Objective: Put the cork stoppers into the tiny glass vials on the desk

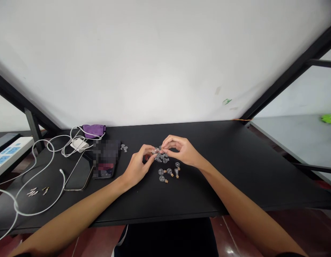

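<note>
My left hand (pixel 137 166) and my right hand (pixel 178 150) meet above the middle of a black desk (pixel 208 189). Their fingertips pinch a small clear glass bottle (pixel 156 151) from either side. Its exact shape is partly hidden by my fingers. Right under my hands lies a heap of similar glass pieces (pixel 162 157). Nearer me, several tiny round glass bottles with cork stoppers (pixel 168 174) lie apart on the desk, just below my right hand.
To the left lie a small group of glass pieces (pixel 124 147), a pixelated phone (pixel 105 160), a tablet (pixel 78 173), a white charger with cables (pixel 79 145), a purple pouch (pixel 93 131), and small metal parts (pixel 33 192). A power strip (pixel 10 153) sits beyond the desk's left edge.
</note>
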Available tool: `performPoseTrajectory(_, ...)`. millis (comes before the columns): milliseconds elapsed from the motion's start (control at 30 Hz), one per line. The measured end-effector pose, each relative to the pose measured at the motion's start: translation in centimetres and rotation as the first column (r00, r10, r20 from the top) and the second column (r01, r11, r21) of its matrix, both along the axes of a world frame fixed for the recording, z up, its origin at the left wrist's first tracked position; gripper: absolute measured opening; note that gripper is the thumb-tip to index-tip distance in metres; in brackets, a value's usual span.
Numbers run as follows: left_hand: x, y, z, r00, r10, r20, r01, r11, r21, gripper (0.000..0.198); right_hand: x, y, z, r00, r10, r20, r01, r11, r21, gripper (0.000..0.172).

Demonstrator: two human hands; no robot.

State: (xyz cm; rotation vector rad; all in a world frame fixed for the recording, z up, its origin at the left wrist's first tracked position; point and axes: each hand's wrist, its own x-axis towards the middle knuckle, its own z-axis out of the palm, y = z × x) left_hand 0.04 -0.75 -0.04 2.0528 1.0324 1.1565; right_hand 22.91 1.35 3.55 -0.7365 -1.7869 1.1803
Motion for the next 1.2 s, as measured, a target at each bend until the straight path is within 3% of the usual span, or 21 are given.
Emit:
performPoseTrajectory(167,0.05,0.12,-0.17,1.000,-0.010,0.005,0.010,1.000,0.011,0.016,-0.17,-0.01,-0.12,0.998,-0.049,0.033,0.046,0.997,0.065,0.015)
performPoseTrajectory(733,-0.07,0.32,-0.62,1.000,-0.014,-0.001,0.014,0.999,0.044,0.017,-0.51,0.02,-0.19,0.994,-0.113,0.005,0.113,0.993,0.016,0.026)
performPoseTrajectory(1200,-0.15,0.21,-0.59,0.999,-0.028,0.039,0.028,1.000,-0.011,0.014,-0.76,0.34,-0.97,0.991,-0.135,0.002,0.135,0.990,-0.035,0.028)
